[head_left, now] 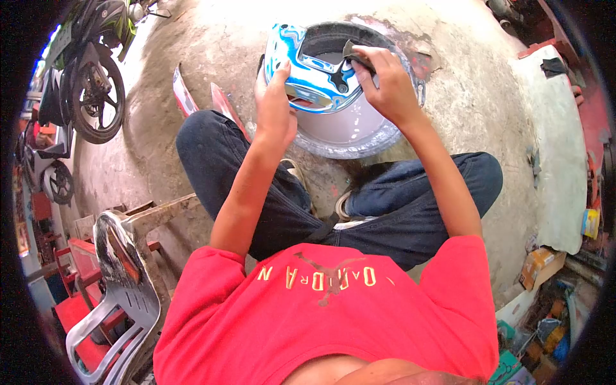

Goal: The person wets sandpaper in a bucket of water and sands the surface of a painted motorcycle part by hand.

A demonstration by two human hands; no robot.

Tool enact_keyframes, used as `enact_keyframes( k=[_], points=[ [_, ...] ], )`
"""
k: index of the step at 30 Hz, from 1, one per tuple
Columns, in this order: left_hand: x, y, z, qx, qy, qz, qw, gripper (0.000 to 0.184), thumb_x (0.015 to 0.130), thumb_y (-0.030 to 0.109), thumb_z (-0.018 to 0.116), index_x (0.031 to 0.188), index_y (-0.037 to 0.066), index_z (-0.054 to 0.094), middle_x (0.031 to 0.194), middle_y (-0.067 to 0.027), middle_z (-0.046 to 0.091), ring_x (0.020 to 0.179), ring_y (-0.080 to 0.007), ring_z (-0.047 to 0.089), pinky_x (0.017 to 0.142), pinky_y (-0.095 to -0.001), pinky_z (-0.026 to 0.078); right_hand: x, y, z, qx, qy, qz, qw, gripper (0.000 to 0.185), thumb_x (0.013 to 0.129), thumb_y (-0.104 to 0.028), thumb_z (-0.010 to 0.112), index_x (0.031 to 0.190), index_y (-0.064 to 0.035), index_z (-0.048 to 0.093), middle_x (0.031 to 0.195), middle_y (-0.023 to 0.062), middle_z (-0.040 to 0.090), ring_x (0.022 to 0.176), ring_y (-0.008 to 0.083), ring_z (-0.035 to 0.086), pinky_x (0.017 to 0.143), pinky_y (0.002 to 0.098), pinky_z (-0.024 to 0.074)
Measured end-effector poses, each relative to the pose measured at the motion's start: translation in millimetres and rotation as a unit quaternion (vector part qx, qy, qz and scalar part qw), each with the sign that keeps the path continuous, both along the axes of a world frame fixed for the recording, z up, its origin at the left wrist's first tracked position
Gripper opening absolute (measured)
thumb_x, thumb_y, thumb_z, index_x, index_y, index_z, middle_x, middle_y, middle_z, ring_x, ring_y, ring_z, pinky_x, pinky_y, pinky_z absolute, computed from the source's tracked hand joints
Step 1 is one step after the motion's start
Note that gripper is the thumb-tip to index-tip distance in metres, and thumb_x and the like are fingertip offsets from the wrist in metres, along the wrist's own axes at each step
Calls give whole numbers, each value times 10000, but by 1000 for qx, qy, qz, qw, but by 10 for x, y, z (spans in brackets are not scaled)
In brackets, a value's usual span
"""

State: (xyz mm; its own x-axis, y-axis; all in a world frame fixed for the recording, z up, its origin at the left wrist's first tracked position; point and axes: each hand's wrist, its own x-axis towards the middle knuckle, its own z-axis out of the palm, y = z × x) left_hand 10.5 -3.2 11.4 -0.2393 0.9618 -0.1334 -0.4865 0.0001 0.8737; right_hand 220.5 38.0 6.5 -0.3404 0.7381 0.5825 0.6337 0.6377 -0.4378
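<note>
The left hand (276, 108) grips a shiny panel (294, 59); the right (389, 85) pinches a dark pad (348, 50). Bare floor (465, 83) beneath, motorbike (96, 95) at ten o'clock.

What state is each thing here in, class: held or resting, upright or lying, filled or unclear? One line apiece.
Blue-and-white panel: held over the basin
Left hand: closed on the panel's side
Dark pad: pinched at the panel
Right hand: gripping the pad
Basin: holding cloudy greyish liquid
Red-and-white pieces: on the floor
Motorcycle: upright
Grey chair: upright, streaked back
Cardboard box: open or shut, unclear
</note>
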Motion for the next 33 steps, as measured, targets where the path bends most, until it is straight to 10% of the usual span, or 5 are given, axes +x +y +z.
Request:
enact_keyframes(
  k=[7, 12, 24, 28, 33],
  points=[
    [-175, 69, -85, -15, -40, 17, 999, 377, 958, 211, 573, 1291, 37, 532, 1141, -85, 624, 1005, -216, 648, 758, -394, 553, -272, -484, 88, 22, -40, 146, 988, 464, 841, 39, 605, 1300, -32, 595, 1360, 185, 578, 1296, 319, 538, 1102, 414, 429],
    [-100, -34, 196, -34, -57, 18, 998, 308, 960, 132, 560, 1241, 12, 515, 1090, -114, 631, 917, -209, 665, 773, -345, 558, 21, 75, -18, -27, -15, 8, 999, 413, 880, -16, 497, 1278, -18, 610, 1302, 213, 608, 1258, 333, 563, 1065, 402, 456],
    [-12, 83, -111, -29, -14, 16, 999, 326, 964, 125, 543, 1258, -13, 524, 1133, -104, 625, 1015, -225, 639, 876, -390, 517, -103, -123, -242, -163, -21, 66, 984, 363, 919, -39, 556, 1278, -25, 609, 1321, 225, 587, 1250, 363, 557, 1059, 415, 455],
    [-25, 103, -245, -54, -8, 40, 998, 339, 965, 129, 541, 1274, -10, 520, 1157, -116, 624, 1018, -233, 637, 865, -406, 519, -328, -425, -231, -37, -9, 165, 986, 426, 846, -17, 516, 1265, -5, 595, 1284, 220, 613, 1218, 345, 585, 1055, 408, 462],
    [4, 101, -232, -62, -35, 30, 997, 338, 968, 120, 530, 1281, -7, 520, 1164, -126, 625, 1032, -246, 638, 880, -412, 521, -1, -16, -465, -73, -22, 46, 996, 408, 897, -19, 523, 1300, -5, 583, 1332, 209, 589, 1265, 331, 555, 1070, 390, 449]
  ],
)
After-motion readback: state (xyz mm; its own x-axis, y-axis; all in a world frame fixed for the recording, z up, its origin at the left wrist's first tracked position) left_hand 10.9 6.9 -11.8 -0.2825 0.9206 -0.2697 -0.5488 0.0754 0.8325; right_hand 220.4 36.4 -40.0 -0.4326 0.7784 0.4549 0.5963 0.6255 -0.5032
